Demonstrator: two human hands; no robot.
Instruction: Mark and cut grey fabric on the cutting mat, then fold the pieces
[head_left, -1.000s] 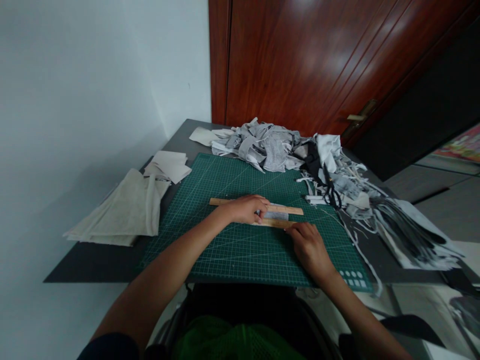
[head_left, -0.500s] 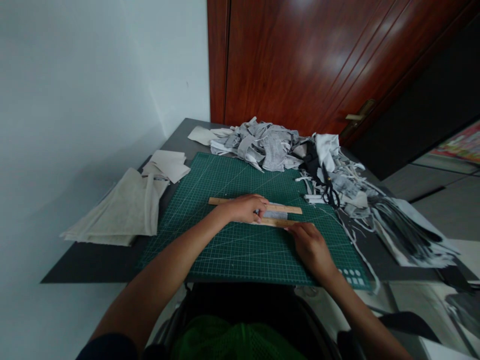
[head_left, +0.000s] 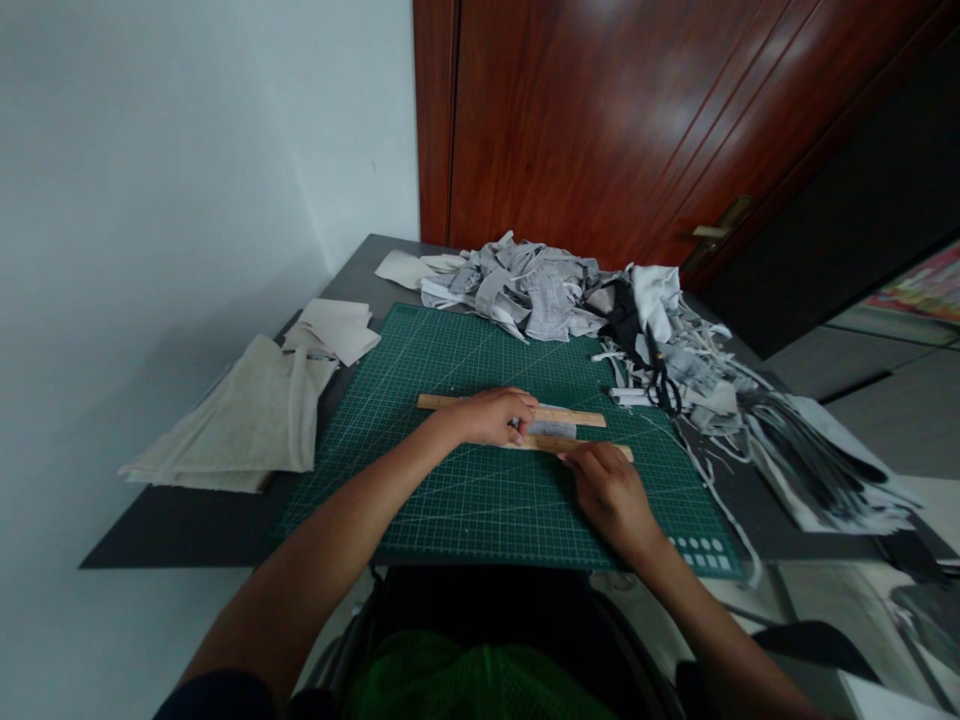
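Note:
Two wooden rulers lie roughly parallel on the green cutting mat (head_left: 480, 500). A small piece of grey fabric (head_left: 553, 429) shows between the upper ruler (head_left: 577, 416) and the lower ruler (head_left: 551, 443), partly covered by both. My left hand (head_left: 499, 415) rests across the upper ruler with bent fingers. Its fingertips press down by the lower ruler and hide part of the fabric. My right hand (head_left: 611, 490) is closed, with thumb and fingertips together at the near edge of the lower ruler, close to its right end.
Grey fabric scraps (head_left: 547, 285) are heaped along the mat's far edge. Black-handled scissors (head_left: 661, 385) lie among scraps at the right, beside a folded cloth stack (head_left: 825, 465). Folded cream cloth (head_left: 255, 420) and pale pieces (head_left: 341, 325) sit at the left, near the wall.
My right hand has slid a little left along the lower ruler, uncovering the ruler's right end. My left hand stays in place.

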